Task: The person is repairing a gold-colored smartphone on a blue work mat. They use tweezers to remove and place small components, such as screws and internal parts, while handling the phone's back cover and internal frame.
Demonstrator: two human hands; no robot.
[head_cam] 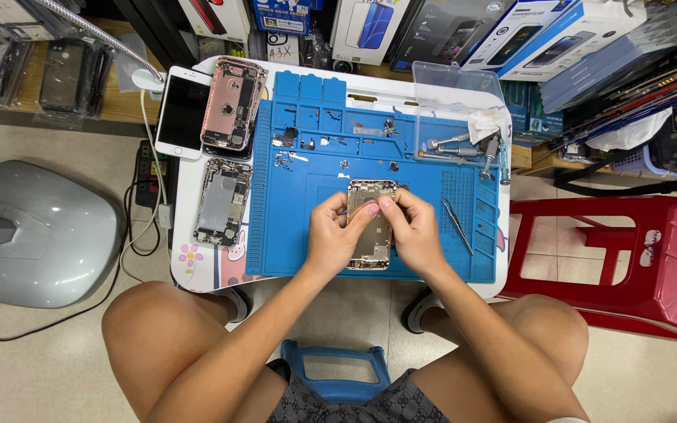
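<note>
Over the blue mat (432, 196) on the desk (186, 270), from the head view, a gold phone housing (371, 227) lies long axis pointing away from the person, left hand (337, 235) and right hand (414, 231) each pinching its sides, equally near

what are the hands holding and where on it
Both hands hold a gold phone housing over the blue mat: the left hand on its left edge, the right hand on its right edge, thumbs near the top.

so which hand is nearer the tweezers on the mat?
Right. The right hand sits just left of the tweezers; the left hand is farther left, across the phone housing.
</note>
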